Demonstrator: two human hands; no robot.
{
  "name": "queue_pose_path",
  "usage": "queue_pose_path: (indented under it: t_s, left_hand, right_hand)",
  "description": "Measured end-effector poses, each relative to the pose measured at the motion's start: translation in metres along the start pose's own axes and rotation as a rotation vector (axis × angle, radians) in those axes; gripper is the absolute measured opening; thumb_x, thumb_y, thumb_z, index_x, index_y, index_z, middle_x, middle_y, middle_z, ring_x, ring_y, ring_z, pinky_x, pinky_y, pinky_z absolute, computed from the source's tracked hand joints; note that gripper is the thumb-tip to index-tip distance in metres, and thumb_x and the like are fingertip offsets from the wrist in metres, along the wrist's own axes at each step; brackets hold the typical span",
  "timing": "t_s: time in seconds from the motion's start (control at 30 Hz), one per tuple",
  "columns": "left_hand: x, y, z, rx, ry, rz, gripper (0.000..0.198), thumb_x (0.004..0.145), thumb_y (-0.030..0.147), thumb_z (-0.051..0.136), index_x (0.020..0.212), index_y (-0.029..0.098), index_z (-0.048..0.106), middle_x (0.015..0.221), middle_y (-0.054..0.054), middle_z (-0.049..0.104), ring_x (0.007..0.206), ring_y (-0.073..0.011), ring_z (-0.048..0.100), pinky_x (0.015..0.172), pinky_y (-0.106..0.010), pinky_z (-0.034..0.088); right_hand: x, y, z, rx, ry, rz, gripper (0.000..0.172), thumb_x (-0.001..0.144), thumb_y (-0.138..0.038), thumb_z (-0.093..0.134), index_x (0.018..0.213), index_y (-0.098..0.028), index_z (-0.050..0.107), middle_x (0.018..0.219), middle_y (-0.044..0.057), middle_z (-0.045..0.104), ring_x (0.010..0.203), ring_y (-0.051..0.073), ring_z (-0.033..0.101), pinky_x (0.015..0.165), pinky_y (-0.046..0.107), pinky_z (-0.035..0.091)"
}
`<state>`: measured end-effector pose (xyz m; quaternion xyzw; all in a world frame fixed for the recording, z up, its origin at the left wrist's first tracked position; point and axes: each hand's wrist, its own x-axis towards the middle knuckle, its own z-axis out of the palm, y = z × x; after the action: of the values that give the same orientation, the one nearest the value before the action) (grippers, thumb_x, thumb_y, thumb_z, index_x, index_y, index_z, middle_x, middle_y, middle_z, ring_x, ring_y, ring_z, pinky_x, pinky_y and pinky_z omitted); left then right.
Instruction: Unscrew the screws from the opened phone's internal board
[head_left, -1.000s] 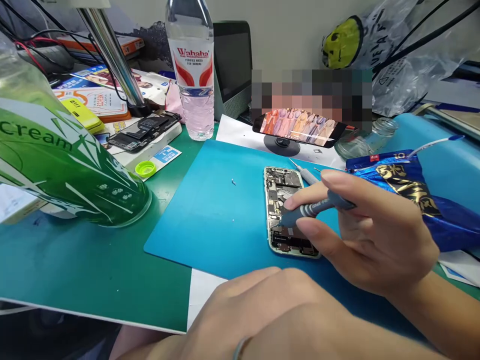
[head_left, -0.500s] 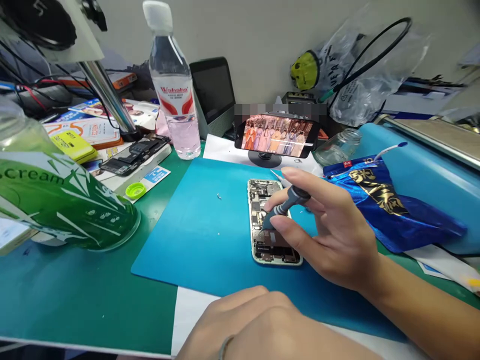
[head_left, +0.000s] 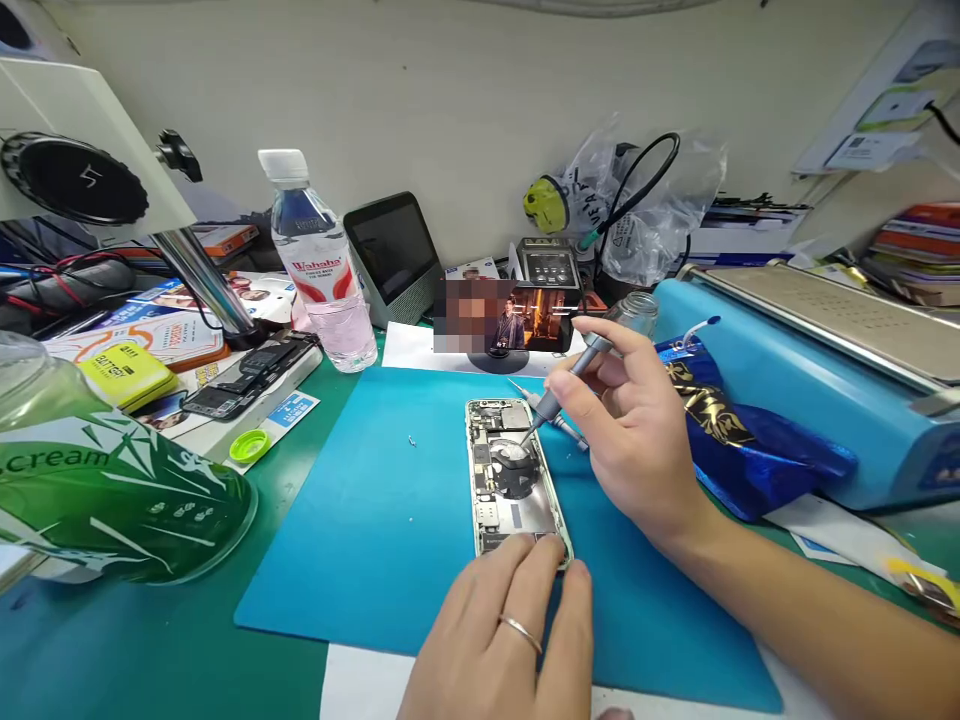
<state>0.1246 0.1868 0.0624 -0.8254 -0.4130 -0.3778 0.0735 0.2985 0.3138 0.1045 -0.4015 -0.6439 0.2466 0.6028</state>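
An opened phone (head_left: 517, 515) with its inner parts bare lies on a blue mat (head_left: 360, 500). My right hand (head_left: 637, 430) is closed around a grey screwdriver (head_left: 551, 405), held at a slant. The tip comes down to the upper middle of the phone, over a round dark and silvery patch. My left hand (head_left: 510, 630), wearing a ring, rests its outstretched fingertips at the phone's near end and covers part of it. Beside the phone, partly behind the screwdriver, lies a thin pointed tool (head_left: 564, 430).
Tiny parts (head_left: 412, 441) lie left on the mat. A green bottle (head_left: 127, 480) and a water bottle (head_left: 319, 270) stand on the left. Behind, a propped phone (head_left: 536, 320) plays video. A blue foil bag (head_left: 757, 440) and a blue machine (head_left: 810, 370) are on the right.
My left hand has come forward onto the phone's near end. My right hand still grips the screwdriver, its tip now farther up the phone. The camera view has shifted upward.
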Motion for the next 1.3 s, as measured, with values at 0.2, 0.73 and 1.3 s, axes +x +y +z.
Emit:
queue_pose_path:
  t_s: [0.2,0.73,1.3]
  left_hand:
    - [-0.020,0.000,0.016,0.212,-0.063,0.077,0.056,0.123,0.018,0.022,0.152,0.019,0.070,0.160,-0.003,0.073,0.150,-0.0217,0.069,0.119,-0.035,0.060]
    - [-0.027,-0.017,0.019,0.298,-0.048,0.064,0.051,0.120,0.031,0.034,0.159,0.023,0.067,0.169,-0.007,0.066,0.157,-0.0258,0.063,0.117,-0.038,0.062]
    - [-0.008,-0.008,-0.037,-0.242,-0.104,0.063,0.048,0.123,0.046,0.048,0.157,0.015,0.063,0.162,-0.015,0.071,0.155,-0.0290,0.065,0.131,-0.048,0.055]
  right_hand:
    - [-0.004,0.000,0.001,-0.007,-0.035,-0.013,0.045,0.106,-0.026,0.076,0.148,-0.033,0.064,0.096,-0.003,0.073,0.083,0.016,0.074,0.074,0.032,0.068]
    - [-0.007,0.000,0.001,-0.027,-0.065,0.012,0.044,0.107,-0.030,0.078,0.149,-0.035,0.066,0.098,-0.002,0.074,0.081,0.015,0.072,0.077,0.031,0.069]
    - [0.001,0.004,-0.004,-0.149,-0.110,-0.224,0.039,0.113,-0.044,0.075,0.142,-0.019,0.070,0.120,0.007,0.079,0.098,0.022,0.080,0.089,0.043,0.071]
